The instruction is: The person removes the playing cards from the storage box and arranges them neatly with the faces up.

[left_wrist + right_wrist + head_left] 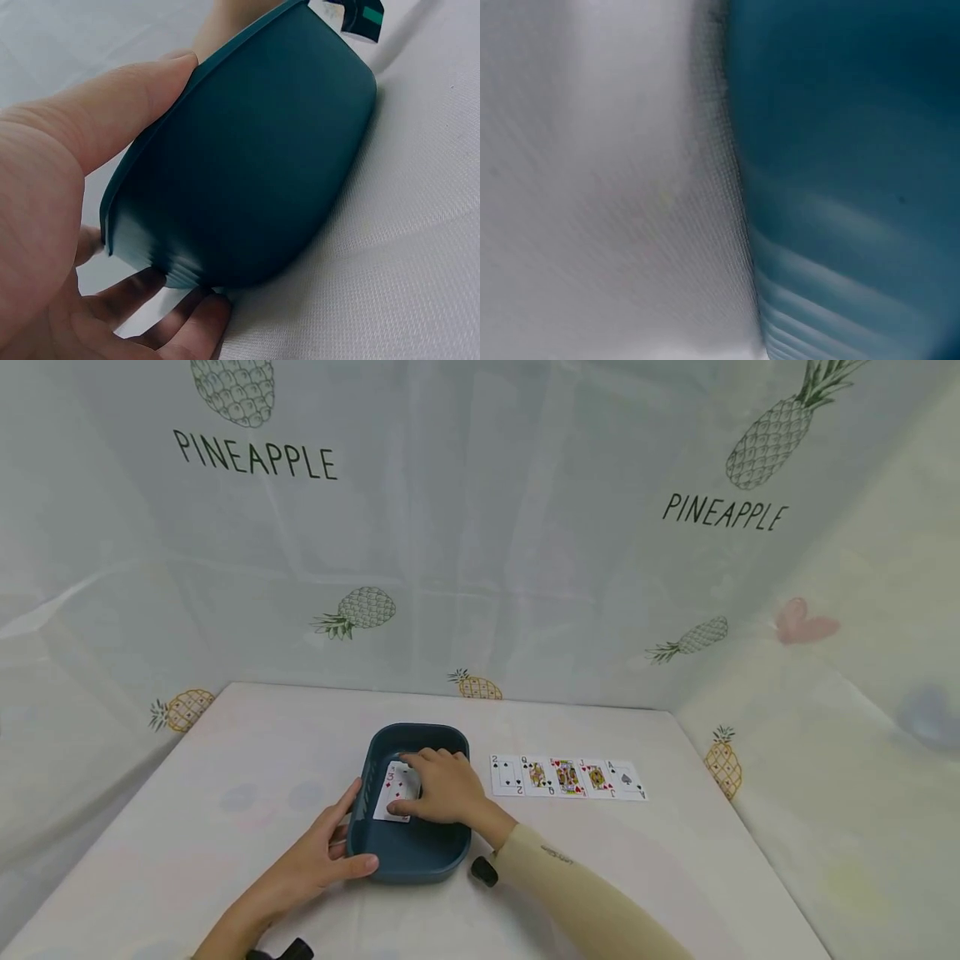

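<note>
Your left hand (318, 860) grips the tub (408, 852) at its near left corner: the thumb lies over the rim and the fingers sit against the outer wall near the base, as the left wrist view confirms. Judged from that hold, the left hand steadies the tub so it does not slide on the table (187, 827) while the other hand works inside it.

The tub stands upright near the middle of the table, somewhat toward the near edge. Inside it lies a stack of cards (395, 787), face up, leaning toward the left wall; the top card shows red pips.

Your right hand (442, 787) reaches over the tub's right rim and rests on the cards. The thumb tip sits at the near edge of the top card and the fingers curl over its far side, so the hand appears to pinch the card. The right wrist view shows only a blurred tub wall and tablecloth, so it adds nothing on the fingers.

To the right of the tub, well apart from it, a row (567, 777) of five cards lies face up on the table, side by side with edges touching or slightly overlapping: 2, Q, K, J, A. Laid flat and in line, each face stays readable.
</note>
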### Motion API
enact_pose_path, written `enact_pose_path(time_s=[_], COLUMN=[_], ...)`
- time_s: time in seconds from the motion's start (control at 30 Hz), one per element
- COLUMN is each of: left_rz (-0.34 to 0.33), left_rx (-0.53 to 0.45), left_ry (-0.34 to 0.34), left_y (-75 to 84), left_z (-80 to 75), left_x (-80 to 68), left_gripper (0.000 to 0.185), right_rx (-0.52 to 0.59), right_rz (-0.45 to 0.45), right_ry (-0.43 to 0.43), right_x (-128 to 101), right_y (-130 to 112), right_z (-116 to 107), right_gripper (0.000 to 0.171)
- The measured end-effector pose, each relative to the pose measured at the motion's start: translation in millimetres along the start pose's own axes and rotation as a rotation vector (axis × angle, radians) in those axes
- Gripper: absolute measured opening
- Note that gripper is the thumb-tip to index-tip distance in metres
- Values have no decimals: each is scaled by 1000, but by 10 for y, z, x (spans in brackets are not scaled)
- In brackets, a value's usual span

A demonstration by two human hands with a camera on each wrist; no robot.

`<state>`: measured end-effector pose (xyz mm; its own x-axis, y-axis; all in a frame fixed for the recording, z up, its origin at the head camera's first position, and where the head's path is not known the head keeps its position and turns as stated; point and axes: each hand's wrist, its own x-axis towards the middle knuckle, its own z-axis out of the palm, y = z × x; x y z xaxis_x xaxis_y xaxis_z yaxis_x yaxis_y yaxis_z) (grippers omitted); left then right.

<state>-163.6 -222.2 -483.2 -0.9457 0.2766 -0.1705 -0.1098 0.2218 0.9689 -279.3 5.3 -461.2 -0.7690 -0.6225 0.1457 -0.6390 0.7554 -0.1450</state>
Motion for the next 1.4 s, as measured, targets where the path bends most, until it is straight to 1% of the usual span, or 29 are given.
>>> enact_pose_path(time_s=[0.13,0.23,0.37,0.53,0.67,0.9,1.13,1.4], left_rz=[13,20,24,27,18,-3,1,-17], left_rx=[-24,-36,-35,-19,-15,15,-8,15], left_ry=[-14,-22,-24,-17,-12,13,0,16], left_y=[-6,-2,14,22,24,25,32,13], left_z=[-15,-19,-17,-11,-4,7,6,10], left_x=[2,1,-5,-6,-4,-3,0,0], left_gripper=[107,107,108,108,108,108,108,109], right_rx=[-55,-75,-87,-114,-120,-123,-131,-122], right_rz=[-9,-5,11,-5,-14,-9,7,17], right_ry=[-42,-66,-86,-95,-105,-115,-127,-169], right_x=[20,24,21,8,-2,3,5,16], right_y=[-22,-36,-44,-45,-53,-42,-49,-63], right_z=[-1,-9,-22,-54,-80,-56,-68,-110], right_gripper=[86,89,90,87,85,83,81,80])
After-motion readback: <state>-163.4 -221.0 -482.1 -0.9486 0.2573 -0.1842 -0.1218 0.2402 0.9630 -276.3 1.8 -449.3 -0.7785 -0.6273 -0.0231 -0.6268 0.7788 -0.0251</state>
